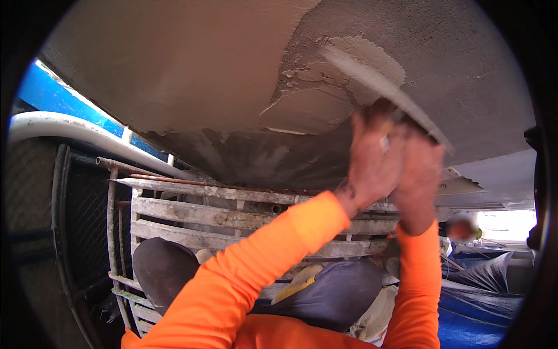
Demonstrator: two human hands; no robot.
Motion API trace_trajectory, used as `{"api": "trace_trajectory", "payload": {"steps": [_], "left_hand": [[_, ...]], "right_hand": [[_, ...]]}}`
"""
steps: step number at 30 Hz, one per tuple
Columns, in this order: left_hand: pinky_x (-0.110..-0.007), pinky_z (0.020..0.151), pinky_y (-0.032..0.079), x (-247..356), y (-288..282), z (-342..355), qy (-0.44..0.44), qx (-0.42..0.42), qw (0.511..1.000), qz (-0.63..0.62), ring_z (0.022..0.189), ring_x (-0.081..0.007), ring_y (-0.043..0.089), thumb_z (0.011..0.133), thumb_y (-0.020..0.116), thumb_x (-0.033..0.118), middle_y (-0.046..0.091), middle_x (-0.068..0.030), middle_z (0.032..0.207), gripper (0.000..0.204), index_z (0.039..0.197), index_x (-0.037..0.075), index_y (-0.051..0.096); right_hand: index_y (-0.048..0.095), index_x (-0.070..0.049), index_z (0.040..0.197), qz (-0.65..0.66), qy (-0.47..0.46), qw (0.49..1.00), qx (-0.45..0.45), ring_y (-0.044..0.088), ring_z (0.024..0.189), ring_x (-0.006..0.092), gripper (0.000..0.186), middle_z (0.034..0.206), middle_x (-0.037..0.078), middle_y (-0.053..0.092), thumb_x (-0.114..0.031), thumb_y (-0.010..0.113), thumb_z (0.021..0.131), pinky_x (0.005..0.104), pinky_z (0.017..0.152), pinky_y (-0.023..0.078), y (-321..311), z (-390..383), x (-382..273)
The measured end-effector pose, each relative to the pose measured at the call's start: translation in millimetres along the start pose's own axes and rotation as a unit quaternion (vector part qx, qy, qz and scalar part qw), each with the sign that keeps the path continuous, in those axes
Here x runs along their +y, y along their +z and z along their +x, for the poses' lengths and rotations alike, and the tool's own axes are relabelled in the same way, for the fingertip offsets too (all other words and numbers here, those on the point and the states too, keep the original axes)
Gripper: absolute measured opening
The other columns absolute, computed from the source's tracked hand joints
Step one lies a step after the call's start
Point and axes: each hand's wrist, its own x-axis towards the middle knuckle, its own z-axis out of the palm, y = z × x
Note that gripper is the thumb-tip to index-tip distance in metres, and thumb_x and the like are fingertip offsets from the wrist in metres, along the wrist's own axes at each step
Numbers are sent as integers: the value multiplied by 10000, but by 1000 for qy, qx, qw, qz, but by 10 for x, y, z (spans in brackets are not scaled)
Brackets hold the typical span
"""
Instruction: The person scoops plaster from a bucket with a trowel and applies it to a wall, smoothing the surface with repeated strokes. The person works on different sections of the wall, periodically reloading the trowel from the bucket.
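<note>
Gripping the trowel (pixel 390 91) are fingers of the right hand (pixel 422 171); for the blurred left hand (pixel 375 160), I cannot tell. Smooth plaster (pixel 186 70) seems done, the rough area (pixel 459 64) unfinished.

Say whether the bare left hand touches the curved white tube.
Apart: the head view shows the bare left hand well right of the curved white tube, a broad grey-brown surface between them.
</note>
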Motion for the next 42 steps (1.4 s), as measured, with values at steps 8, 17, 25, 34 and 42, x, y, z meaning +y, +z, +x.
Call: {"api": "trace_trajectory", "payload": {"steps": [8,17,25,34,42], "left_hand": [[-324,1036,476,-1063,-853,-1689,-447,-25,894,1,1160,-196,555,1018,655,90,493,-114,1285,494,1490,-7,546],[-395,991,520,-641,-1721,-1637,-504,-232,814,172,1115,-298,623,1008,695,226,531,-229,1384,628,1535,-36,476],[-469,976,535,475,-2787,-928,-346,-508,765,193,1137,-413,657,1023,685,304,664,-248,1193,508,1393,-30,589],[-507,903,530,332,-2616,-1065,-285,-502,783,230,1018,-451,643,1004,672,273,614,-248,1123,452,1332,-27,591],[-504,901,533,351,-2559,-1069,-233,-503,800,229,1005,-439,645,994,678,249,607,-231,1086,396,1279,-16,607]], "right_hand": [[557,42,1254,419,150,851,-278,643,1032,475,362,1060,266,653,-50,630,911,558,858,489,1289,-861,-1052],[531,-34,1232,400,68,840,-360,667,1090,485,345,1095,267,705,-179,685,959,579,921,516,2423,-962,-1222],[490,-62,1258,380,57,860,-336,643,1091,488,360,1129,241,678,-166,681,972,582,897,507,3149,-646,-1241],[537,-65,1227,369,66,899,-227,673,1023,450,302,1083,215,688,-130,668,963,562,857,530,2503,-266,-1008],[639,-75,1324,184,75,978,-63,634,1117,453,475,1189,212,677,-107,723,857,547,973,502,2001,-228,-821]]}}
